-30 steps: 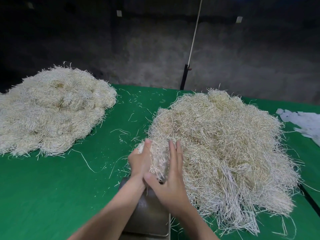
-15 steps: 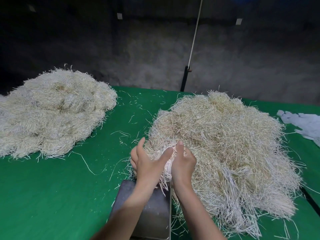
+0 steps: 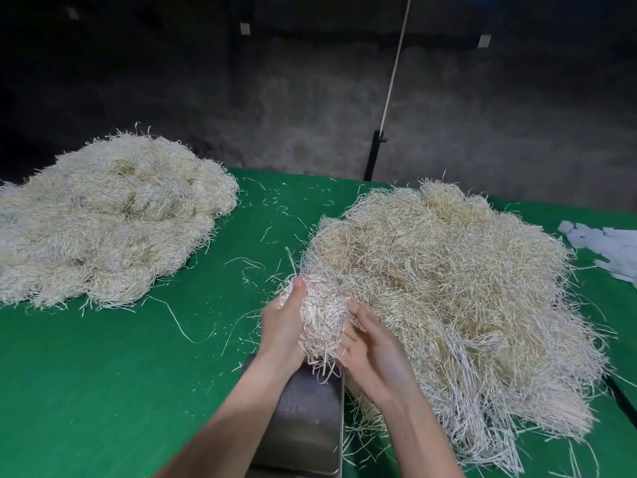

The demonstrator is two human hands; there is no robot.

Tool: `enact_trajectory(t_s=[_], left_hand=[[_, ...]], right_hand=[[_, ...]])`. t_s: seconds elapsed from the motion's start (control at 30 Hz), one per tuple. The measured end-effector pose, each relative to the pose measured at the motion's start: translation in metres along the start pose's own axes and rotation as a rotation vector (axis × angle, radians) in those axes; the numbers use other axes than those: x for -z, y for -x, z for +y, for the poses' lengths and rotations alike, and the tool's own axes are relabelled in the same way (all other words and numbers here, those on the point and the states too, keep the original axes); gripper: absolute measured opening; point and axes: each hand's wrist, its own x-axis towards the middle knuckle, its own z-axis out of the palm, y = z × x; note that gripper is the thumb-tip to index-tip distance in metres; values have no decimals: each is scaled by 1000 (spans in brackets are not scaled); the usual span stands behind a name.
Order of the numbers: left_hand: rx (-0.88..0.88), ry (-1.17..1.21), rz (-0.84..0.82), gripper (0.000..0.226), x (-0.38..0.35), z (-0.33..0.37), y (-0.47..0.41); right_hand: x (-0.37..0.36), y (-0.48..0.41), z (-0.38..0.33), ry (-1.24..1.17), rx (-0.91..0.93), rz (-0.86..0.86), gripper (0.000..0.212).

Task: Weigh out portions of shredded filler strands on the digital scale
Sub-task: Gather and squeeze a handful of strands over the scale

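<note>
While both hands, left hand [image 3: 281, 327] and right hand [image 3: 374, 353], cup the clump [image 3: 322, 317], lower it centred onto scale pan [image 3: 306, 419], trailing strands clear of the pile [image 3: 448, 288]

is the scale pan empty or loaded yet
Empty: the steel scale pan is bare; the bunch of strands sits between both hands above it.
</note>
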Motion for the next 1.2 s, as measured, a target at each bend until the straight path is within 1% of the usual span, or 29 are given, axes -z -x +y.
enact_trajectory(t_s=[0.07, 0.1, 0.13, 0.2, 0.23, 0.27, 0.3, 0.33, 0.37, 0.4, 0.43, 0.47, 0.5, 0.53, 0.6, 0.63, 0.67, 0.7, 0.77, 0.8, 0.83, 0.9, 0.97, 1.0, 1.03, 1.07, 1.13, 1.17, 1.2], left_hand=[[4, 87, -8, 77, 6, 5, 1], [-2, 106, 9, 82, 9, 7, -1], [-16, 99, 46, 86, 10, 8, -3], [-64, 128, 62, 85, 6, 9, 0], [-90, 155, 52, 80, 1, 7, 3], [-112, 171, 46, 69, -5, 2, 7], [-154, 150, 59, 51, -12, -5, 10], [-241, 78, 88, 30, -17, -15, 12], [-366, -53, 111, 16, -21, -21, 16], [-488, -203, 116, 16, -22, -26, 19], [-565, -366, 104, 19, -21, -30, 21], [-596, -512, 86, 24, -18, -32, 24], [-615, -628, 53, 37, -13, -35, 26], [-583, -637, -19, 44, -7, -36, 27], [-431, -490, -215, 46, -1, -33, 31], [-364, -442, -264, 53, -2, -26, 33], [-319, -415, -246, 60, -4, -21, 30], [-289, -370, -177, 62, -6, -14, 26], [-251, -241, 43, 48, -11, -4, 18], [-234, -206, 130, 41, -14, -4, 19], [-220, -201, 178, 40, -15, -11, 20], [-219, -248, 175, 39, -16, -17, 26], [-215, -264, 123, 37, -13, -14, 18], [-200, -271, 104, 35, -12, -10, 14], [-173, -280, 87, 33, -11, -8, 12], [-122, -281, 71, 30, -11, -10, 13], [-17, -278, 11, 20, -10, -17, 12], [6, -277, 16, 19, -10, -20, 12], [3, -268, 25, 19, -8, -20, 11]], right_hand=[[7, 5, 2, 560, 228, 235, 22], [9, 7, 3, 712, 351, 334, 18], [11, 8, 4, 742, 444, 403, 16], [12, 9, 10, 680, 492, 484, 13], [5, 9, 15, 665, 455, 459, 27], [-3, 9, 20, 598, 365, 374, 48], [-12, 8, 27, 425, 254, 238, 61], [-22, 6, 31, 237, 156, 108, 64], [-30, 4, 30, 110, 114, 53, 61], [-36, 1, 27, 71, 121, 59, 56], [-40, -3, 23, 54, 154, 128, 55], [-41, -9, 19, 109, 194, 226, 58], [-40, -13, 13, 171, 213, 292, 62], [-36, -17, 7, 253, 224, 329, 61], [-30, -25, 2, 393, 285, 354, 38], [-31, -25, 6, 473, 336, 388, 28], [-34, -24, 15, 576, 406, 426, 22], [-39, -21, 24, 693, 492, 448, 21], [-49, -20, 34, 932, 677, 438, 25], [-48, -22, 33, 1014, 723, 414, 26], [-46, -25, 29, 1042, 711, 386, 28], [-40, -32, 22, 1024, 707, 362, 30], [-37, -31, 31, 1115, 818, 430, 35], [-37, -29, 37, 1179, 838, 451, 37], [-36, -29, 42, 1234, 830, 448, 39], [-33, -29, 42, 1237, 777, 427, 39], [-26, -33, 29, 1168, 607, 401, 29], [-22, -32, 21, 1141, 558, 386, 23], [-20, -30, 17, 1105, 554, 360, 16]])
